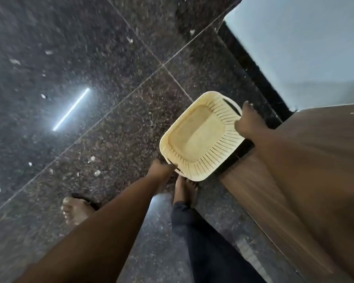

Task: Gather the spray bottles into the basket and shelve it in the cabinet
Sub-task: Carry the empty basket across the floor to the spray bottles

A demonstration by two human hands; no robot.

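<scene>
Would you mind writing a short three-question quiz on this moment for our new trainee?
1. True or false: the basket already holds spray bottles.
2. How many hands grip the basket? A) none B) one C) two
3. Fill in: the basket is carried above the dark speckled ____.

Key:
1. False; it is empty.
2. C; the left hand and the right hand hold opposite ends.
3. Floor.

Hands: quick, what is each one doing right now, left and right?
Left hand: closed on the near end of the basket.
Right hand: closed on the far rim of the same basket, which looks empty.
</scene>
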